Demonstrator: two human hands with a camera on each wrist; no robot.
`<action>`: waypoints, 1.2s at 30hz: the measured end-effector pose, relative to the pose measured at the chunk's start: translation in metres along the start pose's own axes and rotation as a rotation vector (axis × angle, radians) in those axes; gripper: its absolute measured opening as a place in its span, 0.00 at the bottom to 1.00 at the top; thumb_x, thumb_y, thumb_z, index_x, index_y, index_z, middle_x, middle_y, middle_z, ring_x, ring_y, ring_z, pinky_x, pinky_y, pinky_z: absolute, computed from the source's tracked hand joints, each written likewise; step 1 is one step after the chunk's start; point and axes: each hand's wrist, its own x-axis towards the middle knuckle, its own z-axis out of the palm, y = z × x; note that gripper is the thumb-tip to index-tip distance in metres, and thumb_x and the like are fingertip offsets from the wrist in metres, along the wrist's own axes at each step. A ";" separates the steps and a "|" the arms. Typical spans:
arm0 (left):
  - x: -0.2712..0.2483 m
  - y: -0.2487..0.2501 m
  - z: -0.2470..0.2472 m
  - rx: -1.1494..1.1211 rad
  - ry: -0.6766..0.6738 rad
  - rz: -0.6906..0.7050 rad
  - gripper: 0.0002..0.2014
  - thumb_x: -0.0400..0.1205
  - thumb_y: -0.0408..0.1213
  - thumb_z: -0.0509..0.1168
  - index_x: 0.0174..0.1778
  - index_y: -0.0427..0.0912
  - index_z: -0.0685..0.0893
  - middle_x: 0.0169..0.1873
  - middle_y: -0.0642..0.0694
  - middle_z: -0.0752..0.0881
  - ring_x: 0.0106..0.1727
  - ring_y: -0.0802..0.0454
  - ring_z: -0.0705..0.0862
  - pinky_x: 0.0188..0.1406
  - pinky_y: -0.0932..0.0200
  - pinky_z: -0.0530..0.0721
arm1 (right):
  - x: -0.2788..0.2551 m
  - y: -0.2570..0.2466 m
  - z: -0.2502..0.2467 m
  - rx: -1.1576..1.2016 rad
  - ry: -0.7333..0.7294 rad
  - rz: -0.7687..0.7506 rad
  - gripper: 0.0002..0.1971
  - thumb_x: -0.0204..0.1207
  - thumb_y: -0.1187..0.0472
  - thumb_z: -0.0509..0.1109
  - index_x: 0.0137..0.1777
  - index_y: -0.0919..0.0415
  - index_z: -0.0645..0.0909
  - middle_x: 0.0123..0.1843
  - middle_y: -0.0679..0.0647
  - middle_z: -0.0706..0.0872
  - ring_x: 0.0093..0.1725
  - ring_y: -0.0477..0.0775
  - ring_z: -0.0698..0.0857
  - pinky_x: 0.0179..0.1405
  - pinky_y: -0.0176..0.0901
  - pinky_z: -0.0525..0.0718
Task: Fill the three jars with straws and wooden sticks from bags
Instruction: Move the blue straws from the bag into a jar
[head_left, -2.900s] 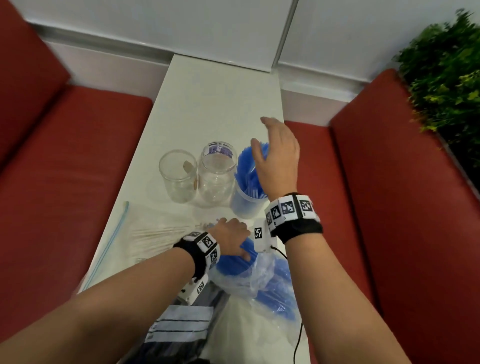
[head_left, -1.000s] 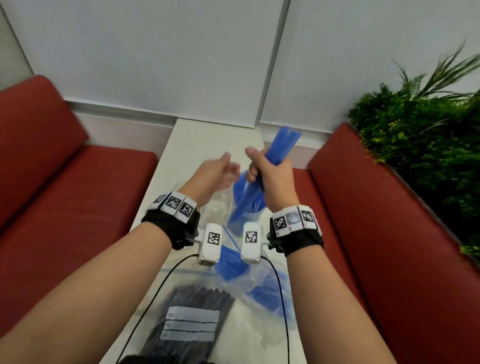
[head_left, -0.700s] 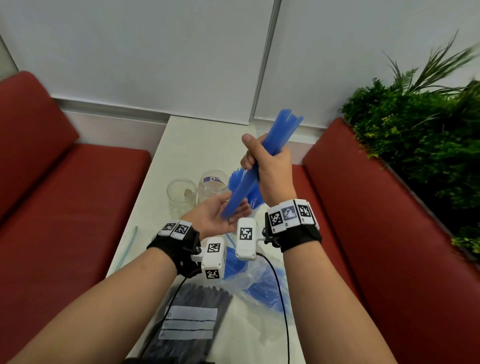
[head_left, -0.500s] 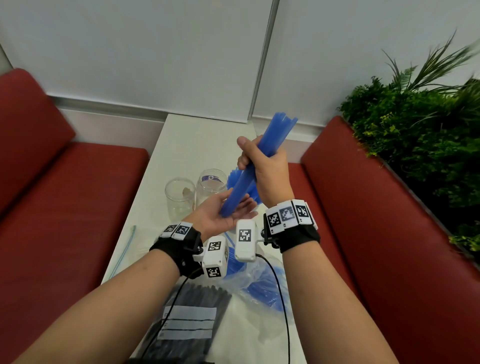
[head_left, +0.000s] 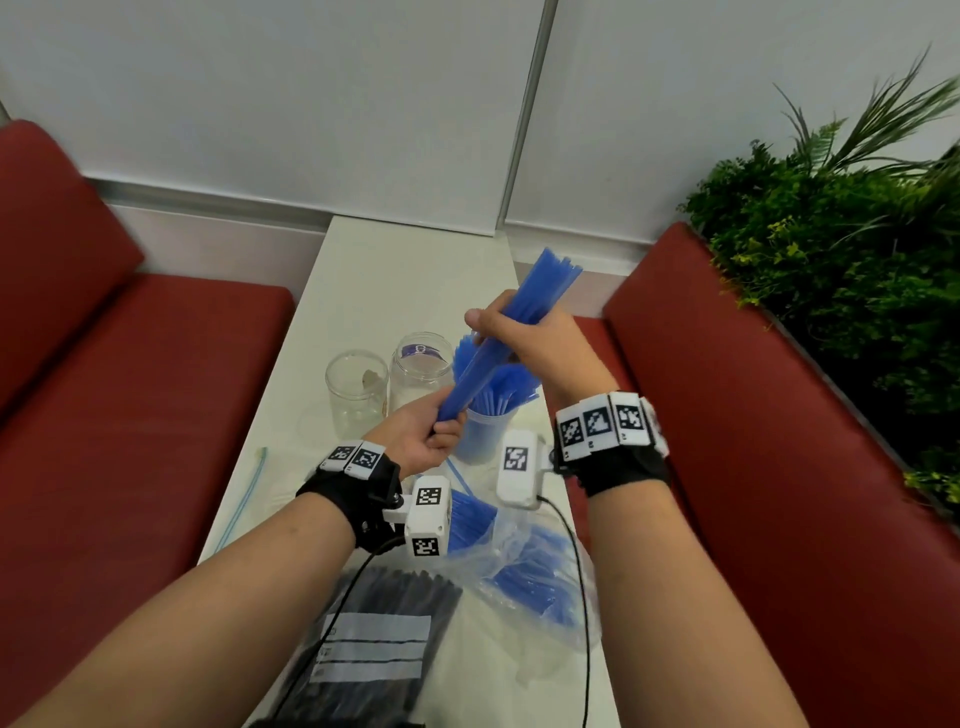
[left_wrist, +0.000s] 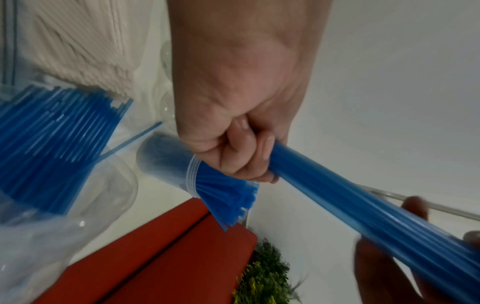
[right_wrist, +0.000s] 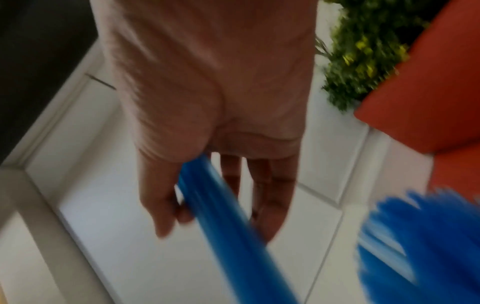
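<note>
Head view: you hold a tilted bundle of blue straws (head_left: 511, 332) above the counter (head_left: 405, 270); your left hand (head_left: 423, 439) grips its lower end, your right hand (head_left: 540, 348) wraps its middle.

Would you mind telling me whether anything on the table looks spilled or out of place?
One loose blue straw lies on the white table, between the blue-straw jar and the clear bag of blue straws. Nothing else stands out.
</note>
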 end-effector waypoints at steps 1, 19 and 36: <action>0.002 0.001 -0.004 0.019 0.015 0.023 0.11 0.87 0.40 0.61 0.41 0.39 0.78 0.23 0.48 0.73 0.12 0.61 0.64 0.05 0.70 0.57 | 0.003 -0.004 -0.010 -0.078 -0.038 0.036 0.10 0.75 0.54 0.80 0.41 0.60 0.87 0.39 0.59 0.91 0.41 0.52 0.90 0.40 0.46 0.90; 0.043 0.006 -0.041 0.010 0.226 0.136 0.14 0.89 0.35 0.58 0.50 0.28 0.83 0.35 0.40 0.82 0.33 0.52 0.78 0.32 0.65 0.80 | 0.049 0.010 -0.055 -0.142 0.222 0.084 0.06 0.76 0.70 0.76 0.40 0.61 0.86 0.37 0.55 0.90 0.38 0.52 0.93 0.40 0.44 0.94; 0.091 -0.040 -0.049 1.696 0.147 0.319 0.14 0.86 0.30 0.59 0.60 0.35 0.88 0.60 0.41 0.87 0.60 0.45 0.85 0.63 0.55 0.80 | 0.084 0.120 -0.003 -0.530 0.240 0.125 0.21 0.74 0.52 0.80 0.64 0.54 0.80 0.58 0.53 0.85 0.57 0.55 0.83 0.54 0.52 0.84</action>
